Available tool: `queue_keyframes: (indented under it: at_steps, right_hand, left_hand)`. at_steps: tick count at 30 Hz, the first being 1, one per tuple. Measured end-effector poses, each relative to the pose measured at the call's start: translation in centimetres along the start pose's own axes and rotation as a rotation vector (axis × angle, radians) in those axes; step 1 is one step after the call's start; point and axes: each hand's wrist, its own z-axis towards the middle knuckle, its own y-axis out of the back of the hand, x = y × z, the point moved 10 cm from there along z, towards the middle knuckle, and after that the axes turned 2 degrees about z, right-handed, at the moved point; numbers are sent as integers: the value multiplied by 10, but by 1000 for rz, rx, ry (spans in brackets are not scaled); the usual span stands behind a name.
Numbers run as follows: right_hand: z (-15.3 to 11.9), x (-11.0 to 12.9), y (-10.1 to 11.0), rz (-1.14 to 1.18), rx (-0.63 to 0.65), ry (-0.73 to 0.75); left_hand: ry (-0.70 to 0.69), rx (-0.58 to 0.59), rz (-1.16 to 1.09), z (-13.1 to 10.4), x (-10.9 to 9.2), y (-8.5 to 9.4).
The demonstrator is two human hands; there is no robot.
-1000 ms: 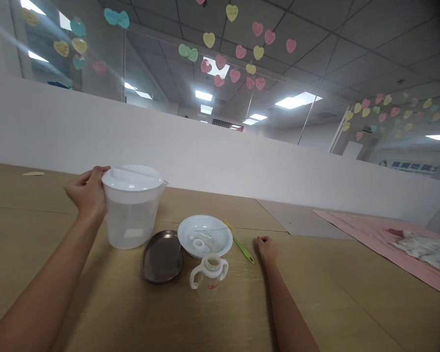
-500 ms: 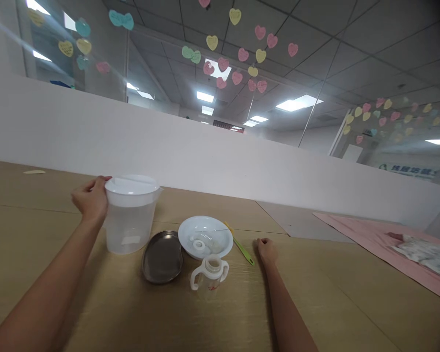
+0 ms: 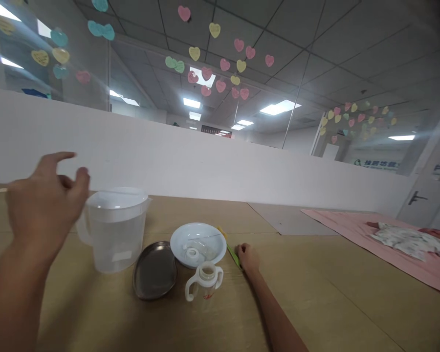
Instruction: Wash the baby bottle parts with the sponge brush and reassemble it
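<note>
My left hand is raised in front of a translucent plastic pitcher, open, thumb and forefinger apart, holding nothing. The lidded pitcher stands upright, its handle at the left. My right hand rests on the table with curled fingers, against the green handle of a brush; I see nothing gripped. The brush's yellow end is partly behind a white bowl containing a white ring and clear parts. Before the bowl stands a baby bottle with two white handles and no cap. Left of it lies a metal kidney dish.
The brown tabletop runs back to a white wall with glass above, bearing heart-shaped notes. On the right, a pink cloth carries a doll-like figure in patterned white clothing. A door handle shows behind.
My left hand has let go of the pitcher's handle and lifted toward me, opening. My right hand has moved left to the brush handle. The view has swung right.
</note>
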Motion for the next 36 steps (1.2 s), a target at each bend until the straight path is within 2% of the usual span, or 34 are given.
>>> queue_keyframes:
  at_steps: [1, 2, 3, 5, 7, 8, 10, 12, 13, 16, 22, 27, 32, 34, 36]
  right_hand:
    - [-5, 6, 0, -2, -3, 16]
    - [-10, 11, 1, -5, -9, 29]
    - [-14, 15, 3, -8, -13, 41]
    - [-19, 23, 4, -21, -4, 69]
    - [-21, 30, 3, -53, 24, 103]
    - [-21, 33, 1, -71, 43, 121]
    - [-21, 39, -5, -102, 85, 161]
    - [-22, 44, -11, -119, 125, 192]
    - [-22, 46, -14, -127, 140, 199]
    - [-22, 47, -15, -133, 149, 182]
    - [-20, 39, -6, -104, 112, 104]
    - [-17, 25, 7, -95, 38, 6]
    - [-16, 19, 31, -42, -90, -79]
    - [-20, 28, 49, 45, -202, -41]
    - [-28, 45, 67, 148, -311, 68]
  left_hand:
    - [-115, -26, -106, -12, -30, 7]
    - [-210, 6, -217, -27, -58, 3]
    - [-301, 94, -320, -45, -84, -9]
    - [-485, 393, -370, -90, -129, -57]
    - [-671, 626, -307, -141, -155, -108]
    - [-760, 736, -270, -166, -161, -133]
    - [-854, 915, -232, -207, -159, -175]
    - [-883, 1009, -208, -231, -150, -204]
    - [-889, 1027, -204, -238, -145, -212]
    - [-905, 1059, -204, -250, -137, -224]
    - [-901, 1081, -191, -256, -136, -236]
    - [-885, 1062, -189, -253, -136, -236]
    - [-847, 988, -213, -226, -137, -222]
    - [-808, 948, -214, -211, -134, -218]
    - [-752, 901, -228, -194, -129, -215]
